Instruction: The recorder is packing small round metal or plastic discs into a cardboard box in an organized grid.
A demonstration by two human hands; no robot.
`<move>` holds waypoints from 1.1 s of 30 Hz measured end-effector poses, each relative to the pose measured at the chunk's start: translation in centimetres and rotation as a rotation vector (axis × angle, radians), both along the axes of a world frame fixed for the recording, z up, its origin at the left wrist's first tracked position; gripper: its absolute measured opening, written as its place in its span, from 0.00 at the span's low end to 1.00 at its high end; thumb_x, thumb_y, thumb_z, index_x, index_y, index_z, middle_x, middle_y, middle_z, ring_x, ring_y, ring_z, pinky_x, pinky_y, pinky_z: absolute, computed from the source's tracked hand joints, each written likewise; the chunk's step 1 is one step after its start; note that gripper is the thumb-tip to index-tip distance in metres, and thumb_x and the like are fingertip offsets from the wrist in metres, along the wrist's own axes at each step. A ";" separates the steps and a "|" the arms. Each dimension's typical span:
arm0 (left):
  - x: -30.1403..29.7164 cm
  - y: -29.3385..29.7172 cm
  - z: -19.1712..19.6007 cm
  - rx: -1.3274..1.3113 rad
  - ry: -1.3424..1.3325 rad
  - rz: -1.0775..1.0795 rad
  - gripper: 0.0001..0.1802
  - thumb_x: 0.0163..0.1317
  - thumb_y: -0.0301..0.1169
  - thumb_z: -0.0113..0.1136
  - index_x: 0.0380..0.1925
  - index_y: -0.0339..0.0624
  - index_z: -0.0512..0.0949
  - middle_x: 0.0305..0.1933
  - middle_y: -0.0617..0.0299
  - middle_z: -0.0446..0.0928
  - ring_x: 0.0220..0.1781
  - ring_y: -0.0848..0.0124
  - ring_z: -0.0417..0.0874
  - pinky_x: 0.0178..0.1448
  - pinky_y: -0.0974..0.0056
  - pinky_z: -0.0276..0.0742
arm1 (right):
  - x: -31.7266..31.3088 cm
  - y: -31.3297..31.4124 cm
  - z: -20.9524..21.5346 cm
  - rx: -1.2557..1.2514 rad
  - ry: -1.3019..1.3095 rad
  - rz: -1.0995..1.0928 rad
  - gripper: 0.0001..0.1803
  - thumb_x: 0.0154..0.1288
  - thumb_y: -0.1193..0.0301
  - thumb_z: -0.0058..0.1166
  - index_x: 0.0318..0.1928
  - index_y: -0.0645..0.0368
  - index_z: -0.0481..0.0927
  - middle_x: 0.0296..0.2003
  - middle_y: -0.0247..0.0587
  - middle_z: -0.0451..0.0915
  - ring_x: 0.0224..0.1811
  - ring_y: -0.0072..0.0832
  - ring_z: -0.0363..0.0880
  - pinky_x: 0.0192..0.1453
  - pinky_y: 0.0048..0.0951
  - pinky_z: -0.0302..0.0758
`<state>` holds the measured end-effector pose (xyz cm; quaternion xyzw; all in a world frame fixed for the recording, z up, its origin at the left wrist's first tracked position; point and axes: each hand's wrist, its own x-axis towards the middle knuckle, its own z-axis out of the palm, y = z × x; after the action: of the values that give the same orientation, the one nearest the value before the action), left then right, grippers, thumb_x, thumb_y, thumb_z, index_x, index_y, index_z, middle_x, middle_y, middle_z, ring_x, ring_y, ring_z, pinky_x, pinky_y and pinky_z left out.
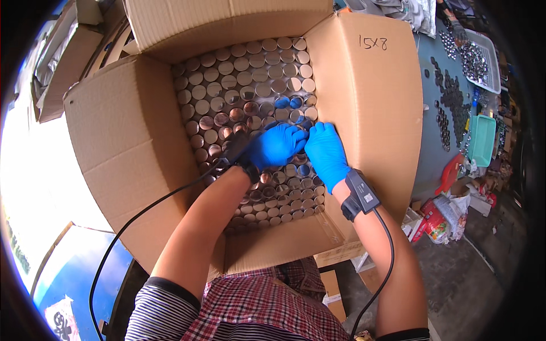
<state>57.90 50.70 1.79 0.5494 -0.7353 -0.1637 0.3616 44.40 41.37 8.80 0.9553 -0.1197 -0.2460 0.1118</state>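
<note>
Biggest first: open brown corrugated cardboard carton (378, 108), centre of view, flaps at 12, 3 and 9 o'clock spread outward, so not closed up. Blue-grey worktable (427, 170) beyond it at 3.

Inside the carton: close-set rows of round silver discs with mirror-like tops (226, 67), running from the 12 o'clock wall down to the 6 o'clock one. My read: this layer is mostly laid out. Can't confirm it's full; the hands and left forearm cover the middle and part of the 3 o'clock side. Layers below: can't tell. Left to do, as far as it shows: whatever is under the fingers, plus the open flaps.

Pose: bare left forearm (199, 216) comes in from 7 o'clock, bare right forearm (389, 261) from 5. They converge just past carton centre, toward 3.

Left hand (277, 146), blue glove, palm down over the discs, fingers bent and close together, tips aimed at 3. Right hand (327, 153), blue glove, by the 3 o'clock wall, back up, fingers bunched and curled, knuckles toward 12. Fingertips of both nearly meet. Can't tell if either pinches a disc; contact point hidden.

Smallest: black box-shaped wrist unit (362, 190) strapped on the right wrist, cable trailing toward 6.
</note>
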 end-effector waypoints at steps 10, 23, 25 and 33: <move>0.4 0.6 0.2 0.113 0.000 0.006 0.16 0.50 0.30 0.60 0.41 0.40 0.79 0.49 0.59 0.76 0.49 0.60 0.79 0.54 0.57 0.75 | 0.8 0.7 1.0 -0.022 0.046 0.035 0.11 0.53 0.75 0.56 0.38 0.58 0.85 0.41 0.40 0.76 0.49 0.36 0.71 0.56 0.33 0.67; 0.3 1.2 0.3 0.047 -0.211 -0.052 0.16 0.55 0.32 0.57 0.45 0.45 0.80 0.54 0.62 0.75 0.55 0.64 0.77 0.57 0.59 0.73 | 1.6 0.3 1.1 -0.135 0.206 0.063 0.11 0.57 0.69 0.55 0.38 0.52 0.88 0.42 0.36 0.78 0.51 0.34 0.70 0.63 0.40 0.59; 0.4 1.2 0.3 0.087 -0.219 -0.069 0.16 0.55 0.32 0.57 0.45 0.45 0.80 0.54 0.62 0.75 0.56 0.64 0.77 0.57 0.59 0.73 | 1.7 0.3 1.2 -0.109 0.234 0.090 0.12 0.57 0.68 0.55 0.40 0.52 0.88 0.43 0.36 0.78 0.52 0.34 0.70 0.64 0.40 0.58; 0.1 1.1 0.1 0.124 -0.191 -0.075 0.21 0.51 0.31 0.61 0.48 0.45 0.78 0.56 0.61 0.74 0.58 0.63 0.76 0.59 0.59 0.73 | 2.1 0.2 1.2 -0.131 0.288 0.055 0.13 0.59 0.66 0.55 0.42 0.53 0.88 0.43 0.38 0.78 0.52 0.36 0.69 0.63 0.41 0.58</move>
<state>58.00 51.83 1.85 0.5560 -0.7748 -0.1693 0.2488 46.52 41.53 10.03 0.9037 -0.0920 -0.3690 0.1968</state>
